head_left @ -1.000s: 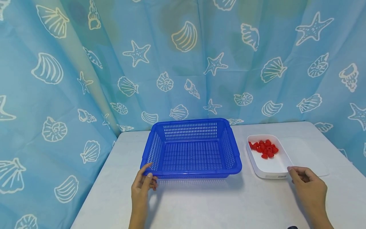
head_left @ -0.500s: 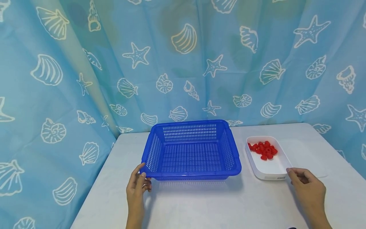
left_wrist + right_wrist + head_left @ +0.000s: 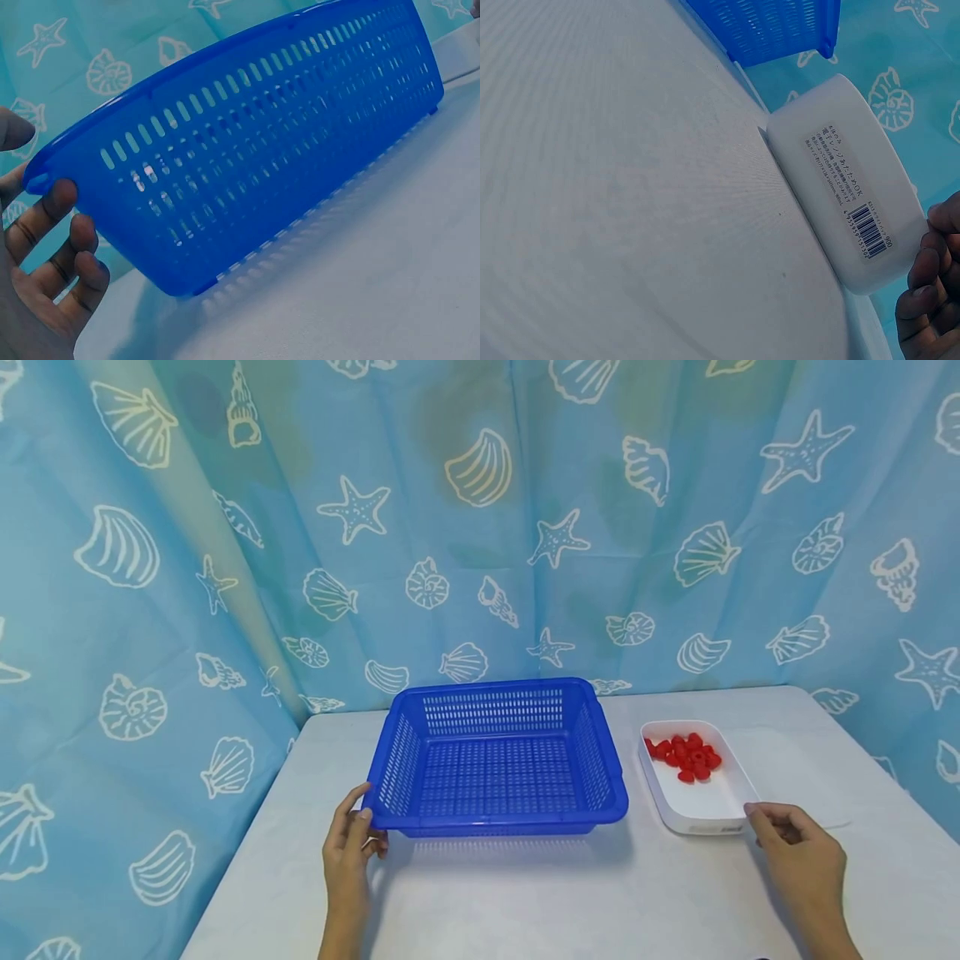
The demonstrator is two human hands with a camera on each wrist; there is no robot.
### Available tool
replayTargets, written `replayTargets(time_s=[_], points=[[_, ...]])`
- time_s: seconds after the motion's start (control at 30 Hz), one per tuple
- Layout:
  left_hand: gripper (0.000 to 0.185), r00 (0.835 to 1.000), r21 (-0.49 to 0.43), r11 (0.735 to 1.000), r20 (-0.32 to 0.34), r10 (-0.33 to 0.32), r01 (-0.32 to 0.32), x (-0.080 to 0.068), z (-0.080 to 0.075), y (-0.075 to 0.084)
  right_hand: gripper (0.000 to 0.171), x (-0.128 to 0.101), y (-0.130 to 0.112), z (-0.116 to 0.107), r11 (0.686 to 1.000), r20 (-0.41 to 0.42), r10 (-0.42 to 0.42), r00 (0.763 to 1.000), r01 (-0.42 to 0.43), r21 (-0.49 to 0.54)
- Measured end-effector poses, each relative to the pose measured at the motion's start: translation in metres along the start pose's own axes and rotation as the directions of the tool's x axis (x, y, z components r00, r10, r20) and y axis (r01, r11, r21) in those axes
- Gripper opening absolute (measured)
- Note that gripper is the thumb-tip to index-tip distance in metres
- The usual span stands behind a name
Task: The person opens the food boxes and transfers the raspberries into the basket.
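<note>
A blue slotted basket (image 3: pixel 498 760) sits at the centre of the head view on the pale surface (image 3: pixel 525 893), its near left corner gripped by the left hand (image 3: pixel 347 847) — the thumb lies on the rim while the curled fingers (image 3: pixel 64 247) press against the outer wall, as the left wrist view shows. To the right of the basket and a little apart from it lies a white tray (image 3: pixel 701 806) holding a cluster of small red pieces (image 3: pixel 686 756) at its far end. The right hand (image 3: pixel 798 856), lower right of the frame, pinches the tray's near right corner with bent fingers (image 3: pixel 926 285) — a barcode label (image 3: pixel 862 225) shows on the tray's side. A blue curtain (image 3: pixel 225 527) printed with shells and starfish hangs behind.
</note>
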State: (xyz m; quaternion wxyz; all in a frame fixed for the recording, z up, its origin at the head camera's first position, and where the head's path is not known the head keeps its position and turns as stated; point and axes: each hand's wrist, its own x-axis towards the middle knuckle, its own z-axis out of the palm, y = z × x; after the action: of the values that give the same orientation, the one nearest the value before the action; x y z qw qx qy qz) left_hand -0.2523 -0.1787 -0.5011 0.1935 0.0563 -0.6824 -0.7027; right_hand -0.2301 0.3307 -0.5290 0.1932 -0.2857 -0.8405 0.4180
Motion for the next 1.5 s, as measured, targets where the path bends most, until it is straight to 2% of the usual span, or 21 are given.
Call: replayTargets(time_s=[0.53,1.03,1.17,1.33,1.5], points=[[0.037,0.998,-0.015,1.000,0.056,0.005,-0.004,0.010,-0.005,-0.006,0.031,0.000,0.003,0.002,1.000,-0.025,-0.023,0.999,0.023,0.001],[0.036,0.998,-0.004,1.000,0.057,-0.028,0.028,0.016,-0.002,-0.009,0.027,-0.003,-0.001,0.000,0.998,-0.034,-0.064,0.997,0.063,-0.023],[0.035,0.998,0.005,0.999,0.058,-0.032,0.032,0.016,-0.001,-0.007,0.024,-0.004,-0.004,-0.002,0.992,-0.043,-0.119,0.992,0.116,-0.054],[0.035,0.998,0.044,0.999,0.047,-0.033,0.031,0.014,-0.002,-0.003,0.024,-0.009,-0.009,-0.003,0.975,-0.009,-0.209,0.978,0.207,-0.082],[0.036,0.998,0.030,0.999,0.049,-0.047,0.045,0.012,0.000,-0.005,0.024,-0.007,-0.015,-0.010,0.938,0.033,-0.331,0.943,0.332,-0.101]])
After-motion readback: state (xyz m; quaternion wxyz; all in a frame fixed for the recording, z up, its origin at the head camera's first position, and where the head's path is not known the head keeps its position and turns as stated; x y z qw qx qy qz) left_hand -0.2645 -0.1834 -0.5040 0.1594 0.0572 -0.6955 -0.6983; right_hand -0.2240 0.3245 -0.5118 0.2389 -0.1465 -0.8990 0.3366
